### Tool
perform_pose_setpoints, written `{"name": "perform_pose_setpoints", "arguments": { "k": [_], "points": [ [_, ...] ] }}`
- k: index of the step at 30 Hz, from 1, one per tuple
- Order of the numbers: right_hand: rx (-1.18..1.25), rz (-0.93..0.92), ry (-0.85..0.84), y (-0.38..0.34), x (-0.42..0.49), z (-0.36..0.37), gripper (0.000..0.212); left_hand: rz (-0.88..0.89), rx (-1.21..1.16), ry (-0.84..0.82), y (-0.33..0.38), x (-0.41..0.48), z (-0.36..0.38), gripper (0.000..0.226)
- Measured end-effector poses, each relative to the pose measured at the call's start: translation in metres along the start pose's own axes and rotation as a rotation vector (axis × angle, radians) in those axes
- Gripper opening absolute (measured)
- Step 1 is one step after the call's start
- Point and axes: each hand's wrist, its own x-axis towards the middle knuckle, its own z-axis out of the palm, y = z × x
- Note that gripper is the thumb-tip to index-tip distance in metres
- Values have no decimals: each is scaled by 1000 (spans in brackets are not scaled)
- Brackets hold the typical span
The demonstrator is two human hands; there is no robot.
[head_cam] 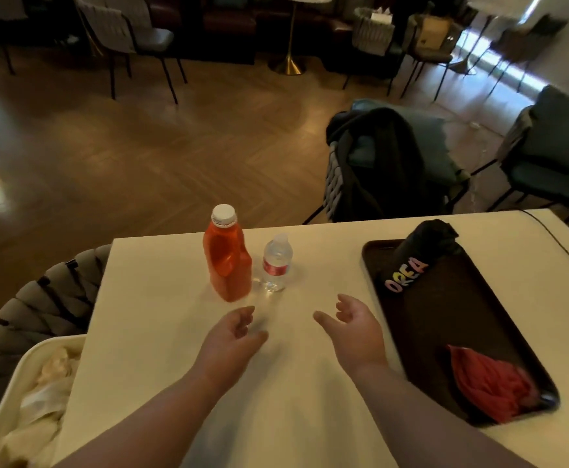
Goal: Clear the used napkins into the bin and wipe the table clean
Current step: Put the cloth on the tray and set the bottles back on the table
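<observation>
A cream bin [13, 383] stands at the table's left edge, with crumpled white napkins [45, 396] inside it. The white table [161, 298] fills the lower view. My left hand [232, 342] and my right hand [354, 329] hover side by side above the table's middle, fingers relaxed, holding nothing. A red cloth [489, 383] lies at the near end of a dark tray [452, 309] on the right, a short way from my right hand.
An orange bottle [227, 258] with a white cap and a small water bottle [276, 265] stand just beyond my hands. A black bundle [421, 255] with coloured letters lies on the tray's far end. Chairs surround the table, one draped with a dark jacket [381, 163].
</observation>
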Motion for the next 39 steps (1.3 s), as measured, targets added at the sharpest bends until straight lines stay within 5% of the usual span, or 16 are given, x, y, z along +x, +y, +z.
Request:
{"name": "perform_pose_setpoints", "arguments": {
  "k": [5, 14, 21, 30, 39],
  "points": [
    [55, 92, 177, 23, 21, -56, 81, 107, 168, -146, 31, 14, 63, 62],
    [179, 72, 348, 17, 92, -110, 111, 184, 199, -164, 76, 21, 138, 63],
    [135, -6, 291, 7, 126, -121, 58, 160, 182, -134, 78, 17, 154, 67],
    [24, -164, 273, -6, 109, -129, 51, 163, 169, -69, 80, 13, 140, 72],
    [-128, -322, -100, -36, 24, -94, 32, 233, -29, -42, 126, -11, 99, 92]
  ]
}}
